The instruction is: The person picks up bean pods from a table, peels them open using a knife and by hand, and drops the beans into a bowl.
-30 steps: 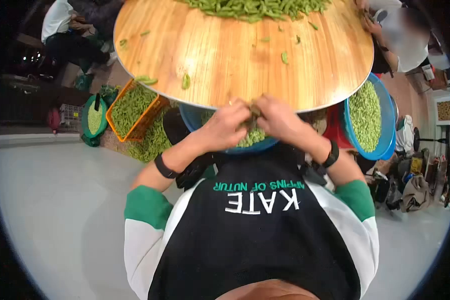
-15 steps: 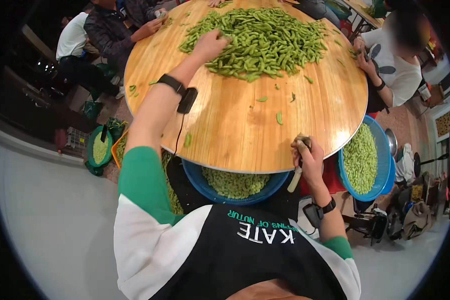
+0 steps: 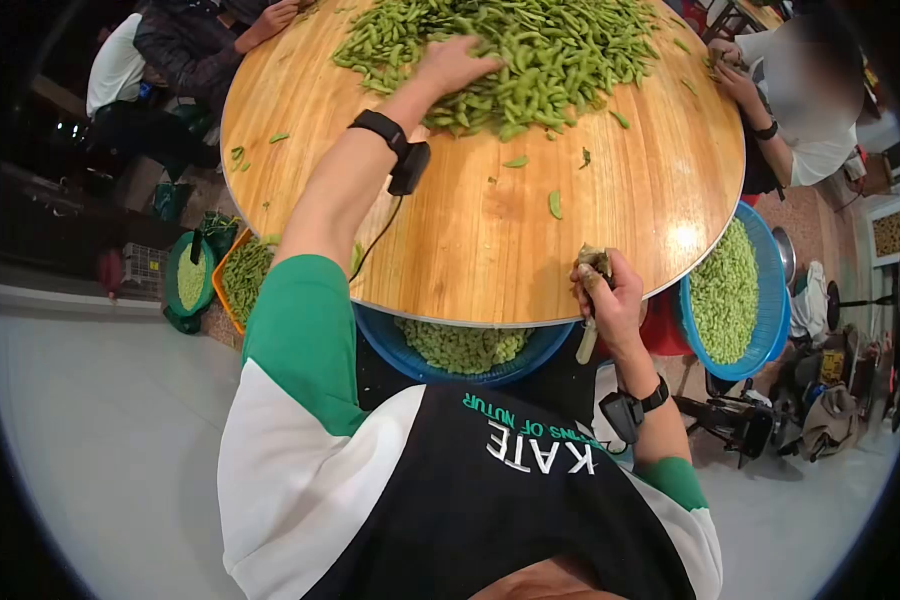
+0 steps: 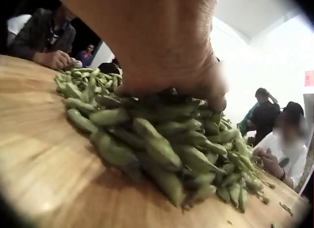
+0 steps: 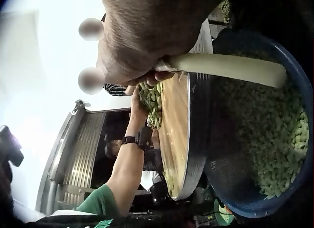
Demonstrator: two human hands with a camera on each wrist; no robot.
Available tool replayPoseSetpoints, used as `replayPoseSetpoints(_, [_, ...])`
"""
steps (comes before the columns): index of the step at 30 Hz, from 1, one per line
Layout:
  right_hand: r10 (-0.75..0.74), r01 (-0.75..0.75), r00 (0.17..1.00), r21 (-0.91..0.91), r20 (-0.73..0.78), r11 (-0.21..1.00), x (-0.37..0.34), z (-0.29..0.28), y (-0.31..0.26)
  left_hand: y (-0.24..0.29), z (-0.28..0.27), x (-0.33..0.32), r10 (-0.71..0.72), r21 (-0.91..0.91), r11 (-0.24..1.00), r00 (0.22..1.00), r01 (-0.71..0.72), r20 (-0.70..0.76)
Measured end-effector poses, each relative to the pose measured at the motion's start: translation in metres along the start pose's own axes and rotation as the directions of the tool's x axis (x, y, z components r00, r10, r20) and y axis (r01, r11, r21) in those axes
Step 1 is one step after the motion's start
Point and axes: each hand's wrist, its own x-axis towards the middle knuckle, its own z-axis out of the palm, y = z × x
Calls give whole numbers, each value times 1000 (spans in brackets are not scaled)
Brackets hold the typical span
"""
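Observation:
My left hand (image 3: 458, 65) reaches out over the pile of green bean pods (image 3: 550, 75) and lies on its near left side. In the left wrist view the hand comes down on the pods (image 4: 157, 144), with its fingertips hidden. By the table's near edge, my right hand (image 3: 618, 300) grips a tool with a smooth, pale handle (image 3: 587, 345) that points back toward me. Its working end is hidden in the hand, so I cannot tell its kind. Something mottled brown (image 3: 595, 260) shows at the right fingertips. The handle (image 5: 230, 68) sticks out over a tub in the right wrist view.
The round wooden table (image 3: 420, 260) has a few stray pods. Below its near edge sits a blue tub (image 3: 370, 345) of shelled beans; another blue tub (image 3: 690, 330) stands right. An orange crate (image 3: 220, 295) and a green basket (image 3: 208, 290) are left. A person (image 3: 790, 100) sits right.
Both hands were together over the tub at first. The left hand then went out to the pile and moved slightly right across it; the right hand stayed near the table edge with the tool.

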Motion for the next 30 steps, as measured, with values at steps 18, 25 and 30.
replayPoseSetpoints(18, [-75, 74, 993, 23, 86, 997, -5, -3, 4, 54, -74, -127, 373, 235, 914, 914, -331, -160])
replayPoseSetpoints(25, [-28, 28, 998, 12, 47, 1000, -8, 2, 3, 75, -51, -196, 252, -23, 967, 966, -254, -66])
replayPoseSetpoints(30, [-54, 55, 996, -9, 73, 998, -8, 1, 3, 101, -44, -155, 83, 105, 992, 988, -70, -127])
